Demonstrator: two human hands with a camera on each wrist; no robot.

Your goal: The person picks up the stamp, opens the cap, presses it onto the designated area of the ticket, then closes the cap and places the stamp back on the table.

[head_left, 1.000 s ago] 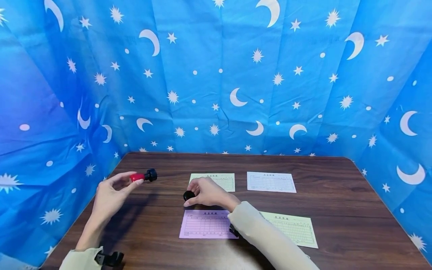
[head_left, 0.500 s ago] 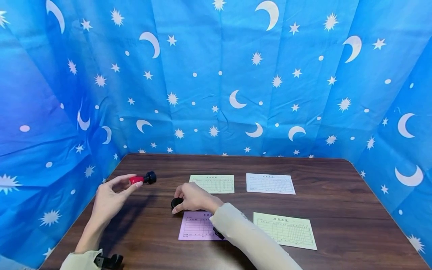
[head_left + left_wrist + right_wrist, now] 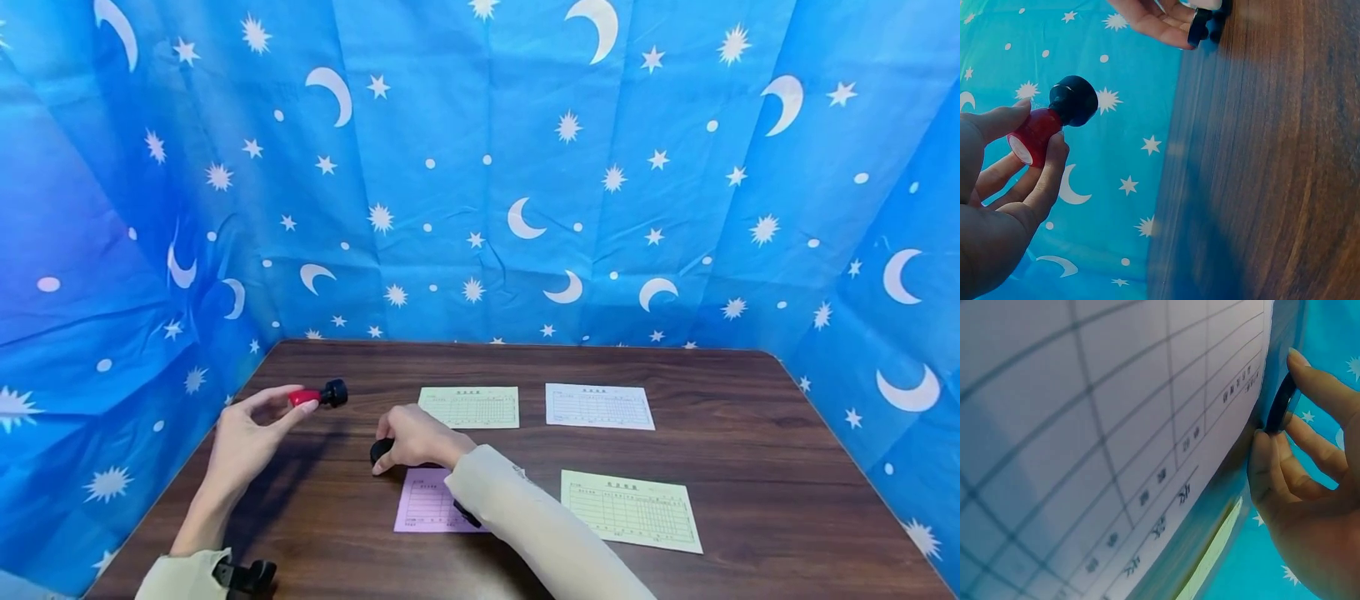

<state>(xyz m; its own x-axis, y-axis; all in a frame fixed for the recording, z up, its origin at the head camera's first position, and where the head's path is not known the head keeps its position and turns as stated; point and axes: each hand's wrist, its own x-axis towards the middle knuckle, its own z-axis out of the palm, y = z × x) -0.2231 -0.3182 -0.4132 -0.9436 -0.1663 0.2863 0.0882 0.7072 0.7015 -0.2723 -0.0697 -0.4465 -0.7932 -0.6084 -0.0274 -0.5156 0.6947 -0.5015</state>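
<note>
My left hand (image 3: 243,442) is raised over the left side of the table, pinching a stamp (image 3: 303,397) by its red handle. The stamp's black round head (image 3: 1074,100) points right, and the pale handle end shows in the left wrist view. Low over the tabletop, left of the slips, my right hand (image 3: 420,437) pinches a thin round black lid (image 3: 381,452) between thumb and fingers. In the right wrist view the lid (image 3: 1281,403) is seen edge-on. A purple printed slip (image 3: 423,500) lies under my right forearm and is partly hidden by it.
Behind the right hand lies a green slip (image 3: 472,407), with a white slip (image 3: 598,406) to its right. A yellow-green slip (image 3: 630,510) is at front right. The dark wooden table (image 3: 765,433) is enclosed by a blue star-and-moon cloth (image 3: 480,167).
My right hand has moved left and slightly nearer with the lid, uncovering the green slip and the yellow-green slip. My left hand with the stamp has stayed almost still.
</note>
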